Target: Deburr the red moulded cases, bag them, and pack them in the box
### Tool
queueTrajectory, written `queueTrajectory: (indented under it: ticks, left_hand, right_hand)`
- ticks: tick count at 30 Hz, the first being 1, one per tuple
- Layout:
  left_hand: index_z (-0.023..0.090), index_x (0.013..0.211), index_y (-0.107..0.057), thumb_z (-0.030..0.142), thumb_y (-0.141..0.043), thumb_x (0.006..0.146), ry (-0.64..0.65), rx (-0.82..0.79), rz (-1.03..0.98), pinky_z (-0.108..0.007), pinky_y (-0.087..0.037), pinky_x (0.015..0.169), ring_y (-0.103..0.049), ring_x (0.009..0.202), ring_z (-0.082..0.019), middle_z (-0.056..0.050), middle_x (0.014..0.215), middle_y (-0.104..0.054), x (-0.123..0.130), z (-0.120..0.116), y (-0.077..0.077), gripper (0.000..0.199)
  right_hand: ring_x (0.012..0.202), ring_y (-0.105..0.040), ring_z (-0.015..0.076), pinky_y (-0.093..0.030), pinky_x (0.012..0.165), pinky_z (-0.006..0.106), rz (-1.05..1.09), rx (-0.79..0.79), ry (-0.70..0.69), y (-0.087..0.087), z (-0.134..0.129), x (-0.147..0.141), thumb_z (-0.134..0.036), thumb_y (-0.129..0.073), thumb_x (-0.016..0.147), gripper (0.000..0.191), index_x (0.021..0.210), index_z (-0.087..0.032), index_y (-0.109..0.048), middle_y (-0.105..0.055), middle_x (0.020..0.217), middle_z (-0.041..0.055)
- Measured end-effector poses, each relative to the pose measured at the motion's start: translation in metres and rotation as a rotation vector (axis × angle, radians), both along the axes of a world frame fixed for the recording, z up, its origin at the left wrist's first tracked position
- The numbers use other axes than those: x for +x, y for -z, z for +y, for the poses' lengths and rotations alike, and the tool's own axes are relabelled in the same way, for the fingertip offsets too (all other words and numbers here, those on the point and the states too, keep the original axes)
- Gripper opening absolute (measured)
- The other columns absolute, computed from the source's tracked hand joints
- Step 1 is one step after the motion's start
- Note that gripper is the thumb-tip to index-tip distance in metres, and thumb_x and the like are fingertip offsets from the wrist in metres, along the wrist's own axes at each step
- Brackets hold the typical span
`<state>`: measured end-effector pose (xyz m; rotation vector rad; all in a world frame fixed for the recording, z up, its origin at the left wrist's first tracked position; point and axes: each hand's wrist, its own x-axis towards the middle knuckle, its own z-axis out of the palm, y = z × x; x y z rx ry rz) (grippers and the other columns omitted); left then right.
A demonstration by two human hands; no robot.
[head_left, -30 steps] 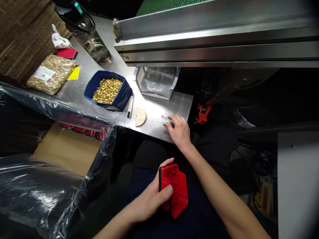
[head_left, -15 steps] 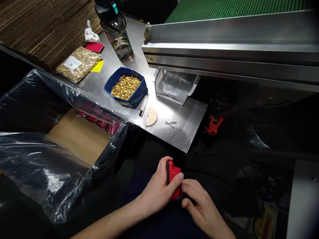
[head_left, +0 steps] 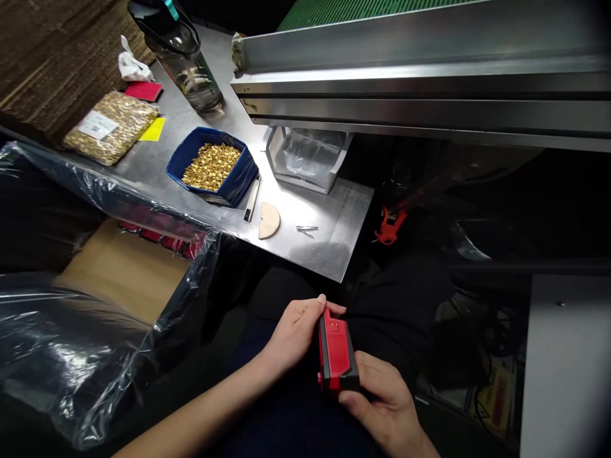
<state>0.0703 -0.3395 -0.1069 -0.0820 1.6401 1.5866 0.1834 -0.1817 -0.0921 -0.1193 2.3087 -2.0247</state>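
A boxy red-and-black plastic device (head_left: 338, 353) is held low over my lap, its long red face turned up to the camera. My left hand (head_left: 296, 329) grips its far end, thumb along the top edge and a finger reaching round behind. On the near right corner, my right hand (head_left: 386, 397) closes with thumb and fingers. Closest on the metal table are nail clippers (head_left: 307, 229), a half-round pale disc (head_left: 270, 221) and a white-handled cutter (head_left: 252, 200). Behind them stands a blue bin (head_left: 248, 166) of small gold-coloured metal pieces (head_left: 212, 166).
At left, a box lined with clear plastic (head_left: 71, 362) holds cardboard and a row of red-and-black items. A bottle (head_left: 191, 70), a bag of gold pieces (head_left: 114, 124) and a grey bin (head_left: 308, 159) are on the table. A metal conveyor frame (head_left: 405, 76) crosses the upper right.
The device has turned so that more of its red face shows. My left hand has shifted to its far end, and my right hand now grips its near corner. The view has swung right.
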Motion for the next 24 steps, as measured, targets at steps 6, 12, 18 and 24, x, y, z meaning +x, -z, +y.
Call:
queueTrajectory:
  ticks: [6, 12, 18, 24]
  left_hand:
    - [0.019, 0.124, -0.074, 0.056, -0.042, 0.103, -0.030, 0.064, -0.054, -0.044, -0.048, 0.105, -0.067, 0.114, -0.029, -0.011, 0.120, -0.076, 0.003, -0.001, 0.002, 0.054]
    - [0.031, 0.144, -0.059, 0.058, -0.075, 0.083, 0.200, 0.199, 0.089, -0.053, -0.033, 0.122, -0.033, 0.152, -0.038, -0.010, 0.167, -0.032, 0.012, -0.019, -0.006, 0.068]
    - [0.025, 0.110, -0.081, 0.050, -0.062, 0.095, 0.092, 0.119, 0.055, -0.052, -0.041, 0.117, -0.055, 0.134, -0.037, -0.011, 0.158, -0.048, 0.017, -0.011, -0.003, 0.035]
    - [0.025, 0.118, -0.078, 0.054, -0.039, 0.104, 0.075, 0.127, -0.019, -0.052, -0.031, 0.124, -0.047, 0.143, -0.034, -0.008, 0.160, -0.048, 0.016, -0.012, 0.005, 0.051]
  right_hand:
    - [0.073, -0.065, 0.0178, -0.051, 0.066, 0.028, -0.116, -0.024, 0.052, 0.001, 0.002, 0.002, -0.035, -0.061, 0.098, 0.022, 0.085, -0.021, -0.073, -0.070, 0.080, 0.0036]
    - [0.076, -0.066, 0.0173, -0.051, 0.069, 0.027, -0.282, -0.036, 0.136, 0.000, 0.001, -0.003, -0.036, -0.063, 0.097, 0.023, 0.082, -0.022, -0.075, -0.069, 0.080, 0.0020]
    - [0.085, -0.070, 0.0183, -0.056, 0.077, 0.027, -0.333, -0.042, 0.180, -0.001, -0.009, -0.009, -0.035, -0.063, 0.097, 0.020, 0.091, -0.023, -0.078, -0.074, 0.089, 0.0032]
    - [0.078, -0.067, 0.0186, -0.055, 0.071, 0.027, -0.428, -0.009, 0.225, 0.004, -0.014, -0.007, -0.043, -0.063, 0.096, 0.029, 0.085, -0.021, -0.077, -0.070, 0.081, 0.0034]
